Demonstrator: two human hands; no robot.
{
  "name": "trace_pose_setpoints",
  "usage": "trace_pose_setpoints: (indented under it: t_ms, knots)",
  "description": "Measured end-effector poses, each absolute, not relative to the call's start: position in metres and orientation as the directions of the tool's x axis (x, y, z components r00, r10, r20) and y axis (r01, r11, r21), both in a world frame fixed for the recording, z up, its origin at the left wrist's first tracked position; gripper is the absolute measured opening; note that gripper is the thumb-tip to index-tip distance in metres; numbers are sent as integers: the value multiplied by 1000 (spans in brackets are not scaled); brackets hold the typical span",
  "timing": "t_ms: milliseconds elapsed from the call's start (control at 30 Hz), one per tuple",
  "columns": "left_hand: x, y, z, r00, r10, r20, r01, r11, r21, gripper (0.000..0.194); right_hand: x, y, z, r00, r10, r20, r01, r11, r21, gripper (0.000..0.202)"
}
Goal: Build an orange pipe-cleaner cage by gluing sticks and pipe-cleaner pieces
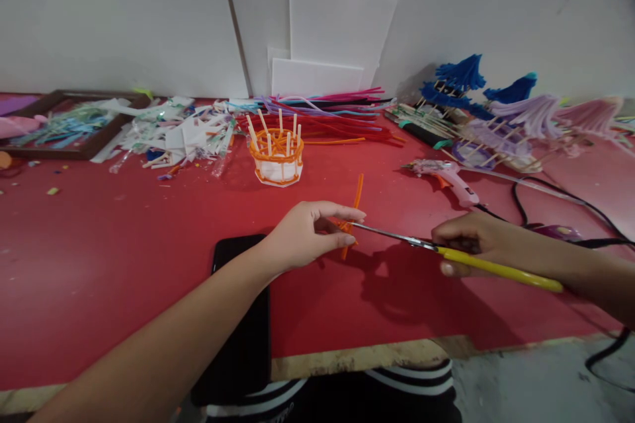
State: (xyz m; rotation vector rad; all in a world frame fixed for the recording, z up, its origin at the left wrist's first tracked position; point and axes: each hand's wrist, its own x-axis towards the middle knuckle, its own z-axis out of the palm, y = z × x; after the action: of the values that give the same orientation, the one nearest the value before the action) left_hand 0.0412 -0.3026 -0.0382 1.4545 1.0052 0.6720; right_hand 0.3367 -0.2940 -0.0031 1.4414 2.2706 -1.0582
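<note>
My left grip (302, 231) pinched orange stems (358, 190), lengthwise away from me; my right grip (473, 236) held scissors (421, 242), blades pointing leftward at them.

A black garment (342, 403) was worn over the lap, marked with curved white stripes (414, 383) and small white lettering (284, 413); the left hand (303, 236) and right hand (476, 234) were bared.

Scissors (456, 256): one; posts (269, 144): perhaps seven
</note>
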Motion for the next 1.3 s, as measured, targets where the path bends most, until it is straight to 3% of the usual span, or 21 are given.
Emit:
trace_pose_setpoints:
  t_ms: [1000,1300]
  knots:
    - [42,-304,-36,469,870,-152,187,71,980,40,333,-295,3,-540,669,-511,824,298,-481,57]
    - [42,-303,-41,457,874,-166,158,104,982,34,342,-293,-4,-474,687,-551,870,271,-411,59]
